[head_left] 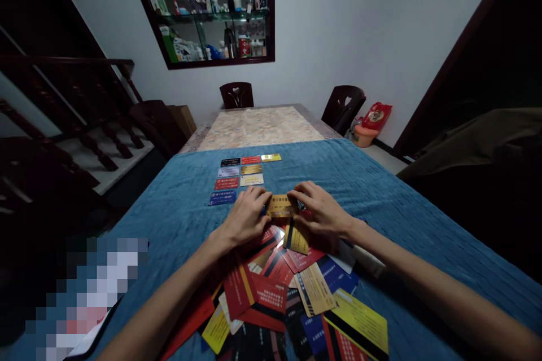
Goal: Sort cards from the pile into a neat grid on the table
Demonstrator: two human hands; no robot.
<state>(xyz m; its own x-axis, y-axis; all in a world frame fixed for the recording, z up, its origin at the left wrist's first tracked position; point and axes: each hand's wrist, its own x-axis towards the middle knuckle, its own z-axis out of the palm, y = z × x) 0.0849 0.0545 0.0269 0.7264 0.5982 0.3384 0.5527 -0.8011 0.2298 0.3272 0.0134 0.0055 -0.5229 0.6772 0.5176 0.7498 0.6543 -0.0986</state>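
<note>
Two hands gripping one gold card

The left hand (248,214) and right hand (319,208) pinch the gold card (281,206) by opposite ends, above the loose card pile (275,293) on blue cloth (178,208).

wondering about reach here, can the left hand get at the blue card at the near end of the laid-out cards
Probably yes: the blue card lies uncovered right beside the left hand. That hand is holding one end of the gold card, though, so it would likely need to let go first.
</note>
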